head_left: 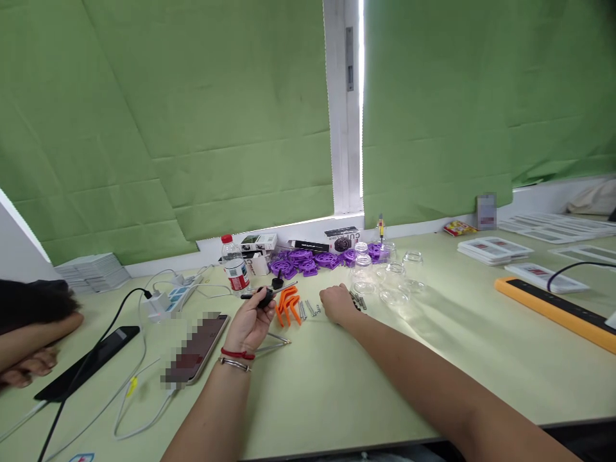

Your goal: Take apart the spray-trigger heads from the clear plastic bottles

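Observation:
My left hand (249, 326), with a red cord and a metal bangle at the wrist, grips a small black plastic part (265, 297) with thin ends sticking out. Just beyond it stands another small black piece (277, 281). Orange angled plastic pieces (289, 305) lie to its right, beside several silver screws (310, 309). My right hand (338, 304) rests on the table between those screws and a group of small springs (359, 300). Its fingers are curled together and their tips are hidden. Below my left hand lies a pair of thin metal tools (274, 343).
Purple plastic parts (303, 262) are heaped at the back, beside a red-capped bottle (235, 266). Clear plastic cups (394, 282) stand on the right. A phone (199, 350), cables and a power strip (185, 292) lie left. Another person's arm (33, 337) rests at far left.

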Motion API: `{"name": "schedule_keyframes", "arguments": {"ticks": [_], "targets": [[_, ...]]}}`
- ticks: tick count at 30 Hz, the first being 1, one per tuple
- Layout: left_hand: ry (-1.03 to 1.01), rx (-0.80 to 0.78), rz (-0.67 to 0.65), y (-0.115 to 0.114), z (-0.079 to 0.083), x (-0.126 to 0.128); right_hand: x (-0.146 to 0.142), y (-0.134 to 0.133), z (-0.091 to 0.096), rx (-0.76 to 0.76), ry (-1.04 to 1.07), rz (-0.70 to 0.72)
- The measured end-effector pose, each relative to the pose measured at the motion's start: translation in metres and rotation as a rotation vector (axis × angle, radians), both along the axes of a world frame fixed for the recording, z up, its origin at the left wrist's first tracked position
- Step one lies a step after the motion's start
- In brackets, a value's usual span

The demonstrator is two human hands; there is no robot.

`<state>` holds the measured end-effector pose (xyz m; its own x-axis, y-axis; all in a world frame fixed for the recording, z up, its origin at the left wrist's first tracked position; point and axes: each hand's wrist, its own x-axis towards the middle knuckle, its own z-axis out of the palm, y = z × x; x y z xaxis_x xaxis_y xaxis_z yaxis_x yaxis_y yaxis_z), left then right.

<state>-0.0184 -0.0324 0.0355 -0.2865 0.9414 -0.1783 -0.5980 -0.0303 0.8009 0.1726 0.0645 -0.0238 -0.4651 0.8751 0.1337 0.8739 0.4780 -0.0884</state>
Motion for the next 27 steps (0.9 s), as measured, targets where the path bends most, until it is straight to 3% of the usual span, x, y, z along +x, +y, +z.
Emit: {"name": "schedule_keyframes", "arguments": {"ticks": [4, 10, 13, 16, 19, 27], "targets": [[-0.027, 0.035, -0.021, -0.002, 0.0, 0.001, -0.002, -0.002, 0.002, -0.023, 0.03, -0.002], [-0.052, 0.23, -0.161, -0.011, 0.003, 0.002, 0.002, -0.011, 0.008, -0.034, 0.152, 0.01], [-0.045, 0.221, -0.176, -0.01, 0.006, 0.005, 0.012, -0.014, 0.009, -0.119, 0.438, 0.004], [-0.021, 0.051, -0.155, -0.002, 0.005, 0.01, 0.028, -0.017, 0.01, -0.334, 0.916, -0.048], [0.036, -0.037, -0.154, 0.011, 0.002, 0.018, 0.046, -0.019, 0.01, -0.487, 1.24, -0.11], [0.069, 0.086, -0.157, 0.051, -0.016, 0.052, 0.069, -0.013, 0.002, -0.651, 1.532, -0.061]]}}
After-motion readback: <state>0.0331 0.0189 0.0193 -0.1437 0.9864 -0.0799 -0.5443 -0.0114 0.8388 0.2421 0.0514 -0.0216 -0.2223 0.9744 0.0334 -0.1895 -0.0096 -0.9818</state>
